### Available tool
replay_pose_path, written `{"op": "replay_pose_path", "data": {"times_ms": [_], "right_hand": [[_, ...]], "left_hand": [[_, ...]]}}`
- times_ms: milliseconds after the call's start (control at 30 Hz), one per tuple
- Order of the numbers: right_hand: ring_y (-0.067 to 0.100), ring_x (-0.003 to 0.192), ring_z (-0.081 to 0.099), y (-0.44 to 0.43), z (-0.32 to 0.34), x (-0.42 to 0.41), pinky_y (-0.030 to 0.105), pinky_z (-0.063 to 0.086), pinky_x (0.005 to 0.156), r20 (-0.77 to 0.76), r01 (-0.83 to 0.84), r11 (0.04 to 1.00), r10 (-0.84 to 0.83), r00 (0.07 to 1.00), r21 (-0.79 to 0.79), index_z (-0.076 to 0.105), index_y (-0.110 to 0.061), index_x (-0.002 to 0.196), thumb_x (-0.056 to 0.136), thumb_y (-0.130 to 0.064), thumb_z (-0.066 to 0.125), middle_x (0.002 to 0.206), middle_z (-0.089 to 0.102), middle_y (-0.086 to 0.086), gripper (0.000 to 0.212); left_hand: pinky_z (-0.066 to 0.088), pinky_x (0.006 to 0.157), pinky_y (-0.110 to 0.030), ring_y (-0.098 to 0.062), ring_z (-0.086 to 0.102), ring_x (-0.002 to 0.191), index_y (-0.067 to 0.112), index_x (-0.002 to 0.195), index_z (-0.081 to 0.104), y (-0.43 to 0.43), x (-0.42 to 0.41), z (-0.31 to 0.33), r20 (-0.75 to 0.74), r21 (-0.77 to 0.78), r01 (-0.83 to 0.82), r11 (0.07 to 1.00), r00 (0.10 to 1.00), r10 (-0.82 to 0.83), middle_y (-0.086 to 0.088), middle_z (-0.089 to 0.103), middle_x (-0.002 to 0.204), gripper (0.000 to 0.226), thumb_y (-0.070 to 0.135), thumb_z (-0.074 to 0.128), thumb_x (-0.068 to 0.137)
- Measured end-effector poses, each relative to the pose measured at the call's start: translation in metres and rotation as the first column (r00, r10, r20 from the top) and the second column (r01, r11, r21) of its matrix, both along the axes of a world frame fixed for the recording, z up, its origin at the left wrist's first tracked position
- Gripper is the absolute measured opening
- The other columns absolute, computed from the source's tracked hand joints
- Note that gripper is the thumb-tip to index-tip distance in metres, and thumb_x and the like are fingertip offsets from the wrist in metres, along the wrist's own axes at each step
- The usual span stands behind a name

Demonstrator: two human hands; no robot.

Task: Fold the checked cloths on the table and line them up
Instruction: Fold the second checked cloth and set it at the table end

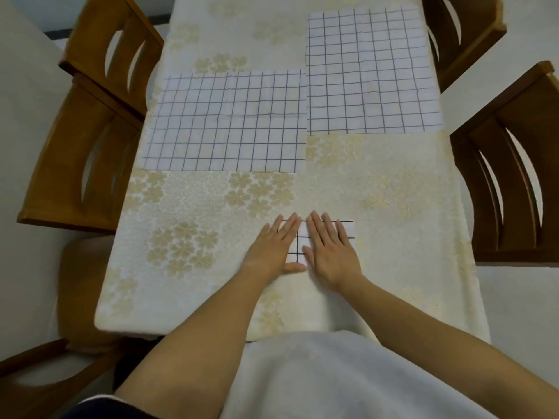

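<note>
Floral tablecloth (393,207) bears folded checked cloth (296,243), pressed under flat hands, left (272,252) and right (331,252)

No text, label, brand, number or sign readable anywhere in view. Checked cloths (230,122): plain grid lines only, no print or tag legible. Counter cover (393,192): floral pattern only, no lettering.
</note>
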State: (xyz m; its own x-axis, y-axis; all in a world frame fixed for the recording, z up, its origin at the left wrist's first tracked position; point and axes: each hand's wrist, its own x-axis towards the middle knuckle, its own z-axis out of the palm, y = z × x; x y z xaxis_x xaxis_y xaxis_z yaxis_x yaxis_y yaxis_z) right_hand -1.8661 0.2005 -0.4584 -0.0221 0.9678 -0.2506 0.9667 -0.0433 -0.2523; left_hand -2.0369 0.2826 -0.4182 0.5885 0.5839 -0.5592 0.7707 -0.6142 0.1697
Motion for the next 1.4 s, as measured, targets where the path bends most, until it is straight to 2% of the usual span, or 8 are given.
{"op": "replay_pose_path", "data": {"times_ms": [300, 400, 500, 600, 833, 1067, 1233, 1400], "right_hand": [[0.015, 0.153, -0.023, -0.018, 0.004, 0.05, 0.041, -0.009, 0.125, 0.008, 0.151, 0.988, -0.151, 0.989, -0.041, -0.015, -0.021, 0.159, 0.103, -0.06, 0.004, 0.166, -0.023, -0.006, 0.071], [0.023, 0.156, 0.011, -0.016, 0.007, 0.061, 0.042, 0.009, 0.125, -0.078, 0.195, 0.978, -0.189, 0.979, 0.077, 0.018, -0.018, 0.161, 0.106, -0.051, 0.023, 0.169, 0.012, 0.001, 0.065], [0.039, 0.122, 0.053, -0.002, 0.015, 0.065, 0.047, 0.041, 0.101, -0.148, 0.291, 0.929, -0.263, 0.953, 0.227, 0.063, -0.011, 0.13, 0.097, -0.039, 0.057, 0.135, 0.057, 0.012, 0.043], [0.034, 0.109, 0.051, 0.02, 0.026, 0.066, 0.043, 0.039, 0.091, -0.161, 0.367, 0.927, -0.353, 0.922, 0.073, 0.068, -0.018, 0.11, 0.082, -0.046, 0.078, 0.116, 0.057, 0.007, 0.042], [0.022, 0.094, 0.059, 0.048, 0.05, 0.071, 0.032, 0.037, 0.08, -0.279, 0.281, 0.898, -0.381, 0.881, -0.338, 0.063, -0.025, 0.101, 0.082, -0.039, 0.081, 0.093, 0.062, -0.004, 0.029], [0.008, 0.082, 0.062, 0.022, 0.059, 0.057, 0.008, 0.039, 0.064, -0.578, 0.409, 0.905, -0.399, 0.712, -0.12, 0.068, -0.018, 0.092, 0.088, -0.025, 0.078, 0.089, 0.069, -0.007, 0.013], [0.001, 0.045, 0.048, 0.013, 0.074, 0.04, 0.014, 0.038, 0.051, -0.766, 0.454, 0.87, -0.423, 0.484, -0.194, 0.068, -0.016, 0.091, 0.085, -0.023, 0.082, 0.062, 0.058, -0.012, 0.017], [0.01, 0.085, 0.073, 0.004, 0.088, 0.017, 0.025, 0.056, 0.079, -0.87, 0.47, 0.856, -0.386, 0.306, -0.215, 0.075, -0.015, 0.095, 0.085, -0.019, 0.081, 0.087, 0.077, -0.004, 0.012]], "left_hand": [[-0.011, 0.125, -0.05, -0.023, -0.037, 0.147, 0.036, 0.147, -0.042, 0.006, -0.051, 0.009, -0.116, 0.028, -0.085, 0.996, 0.989, 0.087, 0.014, -0.048, 0.154, 0.113, 0.083, 0.042, 0.086], [-0.007, 0.126, -0.05, -0.022, -0.028, 0.152, 0.038, 0.155, -0.027, 0.01, -0.056, 0.016, -0.027, -0.052, -0.147, 0.988, 0.989, 0.146, 0.014, -0.036, 0.161, 0.102, 0.082, 0.035, 0.088], [0.011, 0.127, -0.042, -0.018, 0.005, 0.157, 0.03, 0.163, 0.011, 0.009, -0.042, 0.022, 0.256, -0.148, -0.429, 0.891, 0.853, 0.454, 0.01, 0.01, 0.17, 0.084, 0.062, 0.051, 0.097], [0.028, 0.12, -0.038, -0.021, 0.028, 0.148, 0.027, 0.16, 0.025, 0.016, -0.02, 0.025, 0.374, -0.153, -0.53, 0.834, 0.75, 0.545, 0.003, 0.036, 0.16, 0.073, 0.039, 0.063, 0.099], [0.036, 0.107, -0.03, -0.021, 0.04, 0.134, 0.025, 0.156, 0.034, 0.023, 0.005, 0.021, 0.372, -0.251, -0.576, 0.777, 0.684, 0.627, -0.001, 0.047, 0.142, 0.08, 0.025, 0.078, 0.089], [0.039, 0.102, -0.025, -0.015, 0.044, 0.137, 0.023, 0.159, 0.028, 0.014, -0.01, 0.021, 0.375, -0.533, -0.635, 0.558, 0.414, 0.829, 0.004, 0.044, 0.151, 0.089, 0.023, 0.08, 0.087], [0.056, 0.081, -0.024, -0.016, 0.07, 0.101, 0.016, 0.111, 0.07, -0.007, -0.023, 0.031, 0.4, -0.595, -0.661, 0.457, 0.249, 0.882, 0.003, 0.072, 0.104, 0.018, 0.023, 0.072, 0.095], [0.053, 0.07, -0.024, -0.008, 0.067, 0.071, 0.008, 0.095, 0.073, -0.034, -0.043, 0.047, 0.442, -0.621, -0.688, 0.377, 0.09, 0.893, -0.001, 0.072, 0.079, 0.02, 0.026, 0.067, 0.099]]}}
